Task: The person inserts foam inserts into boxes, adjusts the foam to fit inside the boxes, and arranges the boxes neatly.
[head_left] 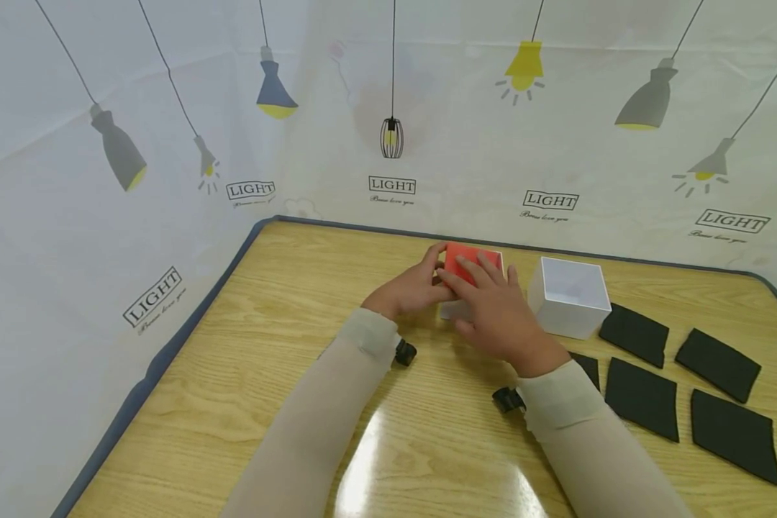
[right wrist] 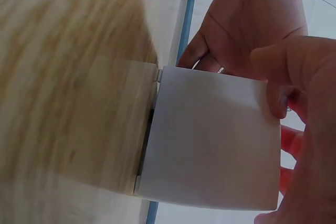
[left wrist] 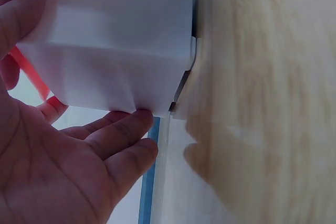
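A white box [head_left: 455, 310] stands near the table's back edge with a red square piece [head_left: 461, 253] across its top. My left hand [head_left: 409, 289] rests at the box's left side, its fingertips on the white wall and its thumb by the upper front edge. In the left wrist view, the fingers of that hand [left wrist: 79, 156] lie fairly loose along the wall. Spread fingers of my right hand [head_left: 498, 313] press on the red piece from above. In the right wrist view, a plain white wall [right wrist: 210, 135] of the box faces the camera.
A second white box [head_left: 568, 316] with a pale top stands just right of my right hand. Several flat black pieces [head_left: 641, 398] lie on the right of the wooden table [head_left: 220, 381]. A white curtain [head_left: 324, 144] printed with lamps surrounds the table.
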A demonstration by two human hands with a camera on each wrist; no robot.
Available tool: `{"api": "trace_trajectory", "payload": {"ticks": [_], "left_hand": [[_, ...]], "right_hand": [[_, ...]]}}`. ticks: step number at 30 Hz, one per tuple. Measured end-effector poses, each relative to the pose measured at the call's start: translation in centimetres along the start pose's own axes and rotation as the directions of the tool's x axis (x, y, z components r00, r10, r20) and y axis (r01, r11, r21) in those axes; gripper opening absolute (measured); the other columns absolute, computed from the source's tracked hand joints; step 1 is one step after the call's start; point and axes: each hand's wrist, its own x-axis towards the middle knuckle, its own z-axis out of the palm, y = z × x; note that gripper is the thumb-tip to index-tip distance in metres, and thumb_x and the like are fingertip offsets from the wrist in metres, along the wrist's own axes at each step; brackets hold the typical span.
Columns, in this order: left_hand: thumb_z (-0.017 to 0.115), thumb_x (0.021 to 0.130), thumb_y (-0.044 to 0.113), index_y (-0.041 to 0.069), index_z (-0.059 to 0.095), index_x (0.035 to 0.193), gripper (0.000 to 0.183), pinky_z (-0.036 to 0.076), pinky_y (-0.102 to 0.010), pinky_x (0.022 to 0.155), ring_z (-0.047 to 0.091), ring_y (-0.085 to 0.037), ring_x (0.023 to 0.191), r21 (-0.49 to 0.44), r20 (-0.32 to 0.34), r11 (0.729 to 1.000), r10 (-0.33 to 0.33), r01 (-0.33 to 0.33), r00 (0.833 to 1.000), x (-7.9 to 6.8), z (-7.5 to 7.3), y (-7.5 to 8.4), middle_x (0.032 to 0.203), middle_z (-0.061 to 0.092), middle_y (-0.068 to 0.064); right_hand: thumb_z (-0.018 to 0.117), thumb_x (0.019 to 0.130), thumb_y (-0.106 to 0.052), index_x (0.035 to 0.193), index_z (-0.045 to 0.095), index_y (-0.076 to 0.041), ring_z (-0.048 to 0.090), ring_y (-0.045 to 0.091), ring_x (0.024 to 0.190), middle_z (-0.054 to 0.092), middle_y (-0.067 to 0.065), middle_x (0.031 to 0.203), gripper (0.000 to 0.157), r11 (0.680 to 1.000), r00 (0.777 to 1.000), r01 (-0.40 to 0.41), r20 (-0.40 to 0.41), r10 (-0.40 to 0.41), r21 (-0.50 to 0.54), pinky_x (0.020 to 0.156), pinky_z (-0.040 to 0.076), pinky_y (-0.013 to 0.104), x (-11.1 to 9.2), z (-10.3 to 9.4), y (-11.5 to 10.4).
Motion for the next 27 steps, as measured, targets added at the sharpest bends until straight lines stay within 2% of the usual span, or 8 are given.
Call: {"api": "trace_trajectory", "payload": {"ticks": [7, 13, 17, 27], "left_hand": [[0.072, 0.096, 0.051, 0.030, 0.008, 0.167, 0.098, 0.034, -0.050, 0.124, 0.040, -0.031, 0.154, -0.042, 0.000, 0.999, 0.005, -0.005, 1.000, 0.1, 0.0, -0.2, 0.165, 0.034, -0.013], [0.075, 0.097, 0.046, 0.033, 0.008, 0.167, 0.098, 0.036, -0.049, 0.124, 0.039, -0.031, 0.154, -0.097, 0.013, 0.995, -0.009, 0.010, 1.000, 0.2, 0.1, -0.2, 0.168, 0.034, -0.010], [0.076, 0.095, 0.047, 0.033, 0.008, 0.167, 0.100, 0.037, -0.050, 0.123, 0.039, -0.032, 0.154, -0.092, 0.012, 0.996, -0.010, 0.012, 1.000, 0.2, 0.0, -0.1, 0.168, 0.033, -0.010], [0.075, 0.097, 0.044, 0.028, 0.008, 0.168, 0.099, 0.038, -0.051, 0.122, 0.040, -0.033, 0.154, -0.081, 0.010, 0.997, 0.009, -0.008, 1.000, 0.1, 0.0, -0.1, 0.167, 0.034, -0.012]], "right_hand": [[0.072, 0.092, -0.023, 0.159, 0.047, -0.017, 0.024, 0.045, 0.159, 0.036, 0.016, 0.168, 0.072, 0.999, 0.999, -0.031, 0.013, 0.031, 0.026, 0.119, 0.014, 0.080, 0.0, 0.2, 0.2], [0.074, 0.091, -0.023, 0.160, 0.043, -0.007, 0.029, 0.040, 0.157, 0.038, 0.017, 0.167, 0.078, 0.998, 0.998, -0.050, 0.029, 0.048, 0.046, 0.119, 0.015, 0.079, 0.2, 0.1, 0.7], [0.072, 0.093, -0.024, 0.160, 0.043, -0.002, 0.036, 0.038, 0.155, 0.039, 0.017, 0.167, 0.076, 0.998, 0.998, -0.059, 0.039, 0.058, 0.031, 0.119, 0.017, 0.079, 0.2, -0.2, 1.0], [0.069, 0.097, -0.027, 0.159, 0.044, -0.002, 0.039, 0.038, 0.154, 0.040, 0.017, 0.167, 0.071, 0.997, 0.994, -0.077, 0.080, 0.075, 0.024, 0.121, 0.015, 0.077, -0.1, -0.6, 1.0]]}}
